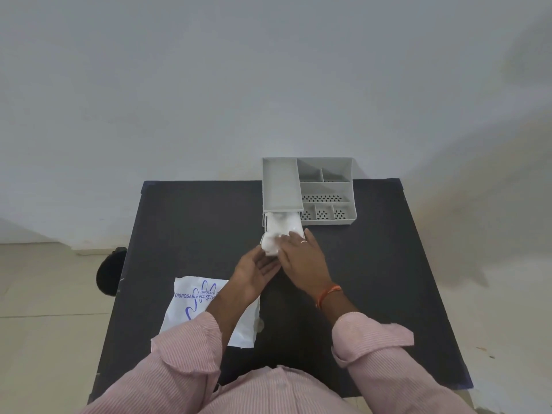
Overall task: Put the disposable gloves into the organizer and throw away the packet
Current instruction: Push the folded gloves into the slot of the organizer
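Note:
A grey plastic organizer (325,186) stands at the table's far edge, its left drawer pulled out toward me. A white wad of disposable gloves (277,231) lies in the drawer and spills over its front. My right hand (301,255) lies flat on the wad, fingers pressing on it. Under the wad's near end my left hand (257,270) cups it, palm up. The white packet (197,306) with blue print lies flat on the table near left, partly hidden by my left forearm.
The dark table (373,279) stands against a pale wall. On the floor left of the table sits a black round object (109,270). The organizer's right side has several small perforated compartments (324,213).

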